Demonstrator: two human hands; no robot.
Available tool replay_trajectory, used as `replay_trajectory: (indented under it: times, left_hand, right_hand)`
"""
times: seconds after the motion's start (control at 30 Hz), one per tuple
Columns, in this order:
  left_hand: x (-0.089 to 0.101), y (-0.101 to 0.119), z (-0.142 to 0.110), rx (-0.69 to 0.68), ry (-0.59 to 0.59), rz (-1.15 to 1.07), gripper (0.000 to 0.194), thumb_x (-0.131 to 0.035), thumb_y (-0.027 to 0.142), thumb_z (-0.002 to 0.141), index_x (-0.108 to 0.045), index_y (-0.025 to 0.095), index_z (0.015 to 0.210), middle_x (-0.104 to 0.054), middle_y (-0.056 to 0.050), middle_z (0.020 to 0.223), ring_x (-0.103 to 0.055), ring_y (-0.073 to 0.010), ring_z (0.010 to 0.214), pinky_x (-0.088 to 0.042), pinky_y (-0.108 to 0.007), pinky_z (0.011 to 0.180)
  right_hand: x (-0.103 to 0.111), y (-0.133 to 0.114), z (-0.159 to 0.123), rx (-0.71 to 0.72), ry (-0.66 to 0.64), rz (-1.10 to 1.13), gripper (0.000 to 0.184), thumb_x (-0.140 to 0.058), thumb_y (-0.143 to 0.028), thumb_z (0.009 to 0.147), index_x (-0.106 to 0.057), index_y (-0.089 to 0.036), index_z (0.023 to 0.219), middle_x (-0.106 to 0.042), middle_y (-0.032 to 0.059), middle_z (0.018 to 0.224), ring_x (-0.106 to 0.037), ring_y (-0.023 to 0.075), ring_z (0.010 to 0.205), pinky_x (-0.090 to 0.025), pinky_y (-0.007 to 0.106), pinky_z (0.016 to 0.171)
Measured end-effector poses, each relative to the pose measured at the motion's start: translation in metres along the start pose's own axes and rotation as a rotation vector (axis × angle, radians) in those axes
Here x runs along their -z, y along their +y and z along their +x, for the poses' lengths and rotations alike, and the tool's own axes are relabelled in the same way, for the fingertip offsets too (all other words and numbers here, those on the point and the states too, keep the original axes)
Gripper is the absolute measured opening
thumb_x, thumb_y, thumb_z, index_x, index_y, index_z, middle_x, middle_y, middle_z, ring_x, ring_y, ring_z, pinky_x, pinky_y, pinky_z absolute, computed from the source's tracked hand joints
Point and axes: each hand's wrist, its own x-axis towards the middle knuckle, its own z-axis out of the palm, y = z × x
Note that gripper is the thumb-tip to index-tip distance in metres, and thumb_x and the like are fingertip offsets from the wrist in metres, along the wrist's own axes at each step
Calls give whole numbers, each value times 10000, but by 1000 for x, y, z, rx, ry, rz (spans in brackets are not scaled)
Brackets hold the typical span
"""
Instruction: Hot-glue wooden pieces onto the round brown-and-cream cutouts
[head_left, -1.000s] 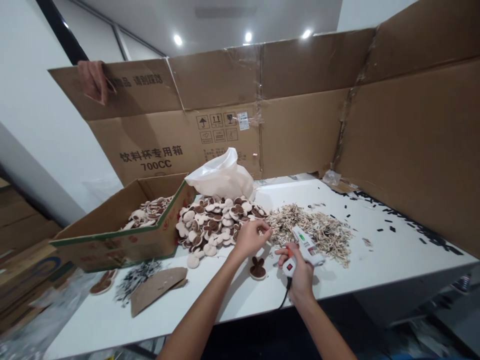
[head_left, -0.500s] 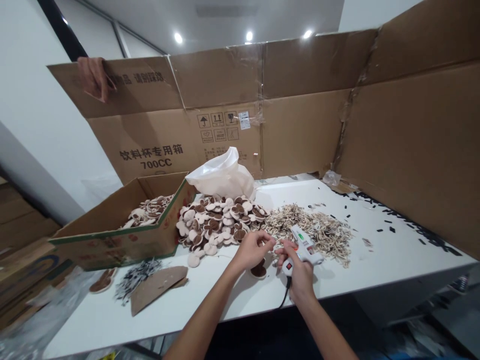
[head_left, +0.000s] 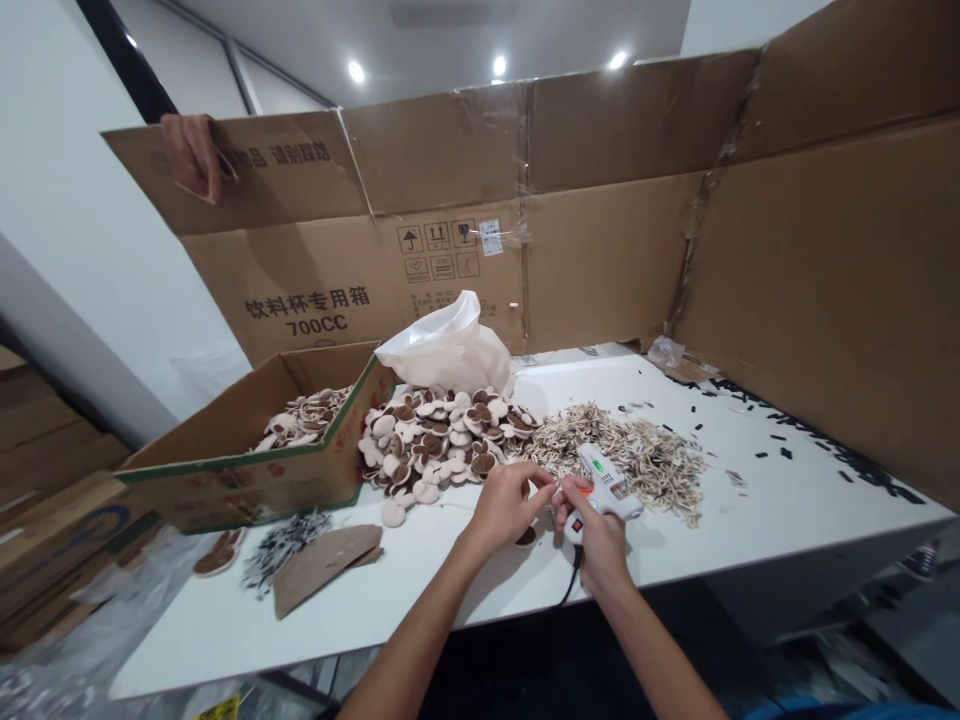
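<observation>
My right hand [head_left: 602, 540] is wrapped round a white corded glue gun [head_left: 611, 488] with a small green light and a red switch. Its thumb and fingertips meet the fingertips of my left hand [head_left: 504, 505], which is closed in a pinch. Whatever lies between those fingertips is too small to make out. A brown, white-edged padded piece [head_left: 527, 537] lies on the table below, partly covered by my left hand. Just beyond the hands are a heap of brown and off-white padded pieces [head_left: 427, 445] and a heap of thin beige strips [head_left: 652, 460].
An open carton [head_left: 247, 490] of similar pieces stands left. A white plastic bag [head_left: 454, 350] sits behind the heap. Cardboard walls [head_left: 600, 260] enclose the back and right. Black bits [head_left: 825, 440] are scattered right. Another person's hand [head_left: 196, 155] grips the cardboard's top left.
My left hand has shifted slightly right, closer to my right hand, and covers more of the brown piece. The glue gun has moved slightly up and left. The whole view has shifted a little.
</observation>
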Motion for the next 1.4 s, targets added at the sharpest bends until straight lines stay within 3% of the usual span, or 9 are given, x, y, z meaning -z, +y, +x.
replay_trajectory:
  times: [0.3, 0.47, 0.73, 0.97, 1.2, 1.4]
  left_hand:
    - [-4, -2, -7, 99, 47, -154, 194, -643, 360, 938, -744, 200, 895, -759, -37, 876, -656, -168, 746, -467, -258, 655]
    - [-7, -8, -6, 111, 55, -255, 227, -680, 371, 922, -722, 205, 1070, -753, -35, 880, -675, -175, 766, -480, -260, 661]
    - [-9, -4, -7, 54, 130, -175, 171, -693, 362, 918, -792, 225, 943, -756, -52, 946, -668, -190, 836, -492, -269, 664]
    - [-12, -4, -7, 45, 196, -164, 113, -731, 325, 879, -788, 229, 898, -735, -52, 952, -669, -185, 844, -499, -258, 646]
    - [-14, 0, -7, 94, 177, -184, 125, -717, 321, 887, -776, 212, 870, -767, -31, 850, -659, -167, 732, -495, -269, 651]
    - [-14, -2, -6, 147, 160, -291, 176, -731, 357, 873, -773, 186, 877, -766, -56, 883, -659, -173, 757, -496, -266, 669]
  right_hand:
    - [1, -4, -3, -63, -78, -8, 357, -872, -485, 739, -713, -165, 724, -622, -3, 548, -531, 132, 491, -444, 245, 495]
    - [2, -6, -4, -72, -78, -40, 411, -873, -535, 726, -707, -162, 687, -605, 6, 521, -513, 129, 469, -410, 233, 441]
    - [1, -6, -4, -55, -59, -45, 412, -874, -527, 728, -682, -168, 660, -604, -5, 523, -521, 123, 475, -422, 233, 465]
    - [0, -4, -3, -30, -41, -20, 392, -887, -513, 728, -707, -166, 755, -640, 1, 602, -523, 117, 478, -426, 230, 438]
    - [3, 0, -2, -12, -37, -55, 353, -857, -488, 776, -706, -169, 759, -625, -5, 574, -530, 127, 501, -413, 227, 452]
    - [4, 1, -2, -5, -54, -45, 351, -846, -499, 788, -699, -181, 803, -632, -16, 604, -531, 118, 505, -427, 224, 480]
